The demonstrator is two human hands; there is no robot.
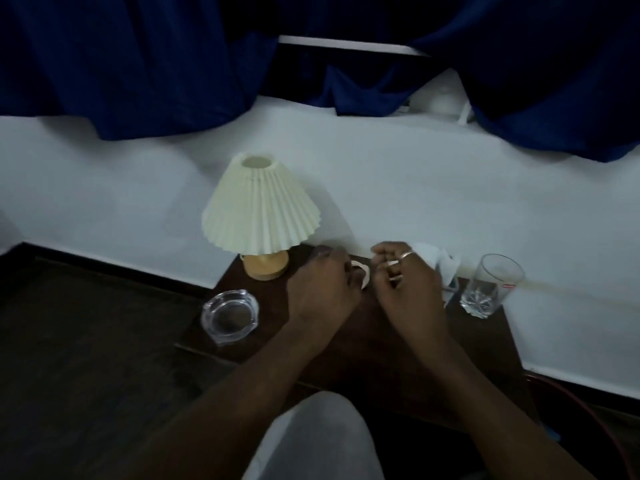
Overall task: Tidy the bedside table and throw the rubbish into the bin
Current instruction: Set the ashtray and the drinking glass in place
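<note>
View from above, in dim light, of a small dark wooden counter set against a white wall, with dark blue curtains hanging in heavy folds above.

Two bare hands meet over the middle of the counter. The left hand has its fingers curled down onto a pale curved scrap, thin and looped like a strip of paper or peel, and seems to pinch it. The right hand, wearing a ring, is just right of the scrap with its fingers curled in. Small pale flecks show among them, but it cannot be told whether it holds anything.

Just behind the right hand, toward the wall, lies a crumpled tissue, white, soft and creased. This and the scrap look like the rubbish, and both are on the counter, so tidying appears to be at an early stage. No bin can be made out.

Other things on the counter:
- A lamp at the far left, with a cream pleated shade shaped like a cone and a rounded, pale wood base.
- An ashtray at the near left corner, thick clear glass with faceted sides. It looks empty.
- A drinking glass at the far right, clear, upright, with a heavy cut base. It stands just right of the tissue and looks empty.

Dark floor surrounds the counter.
</note>
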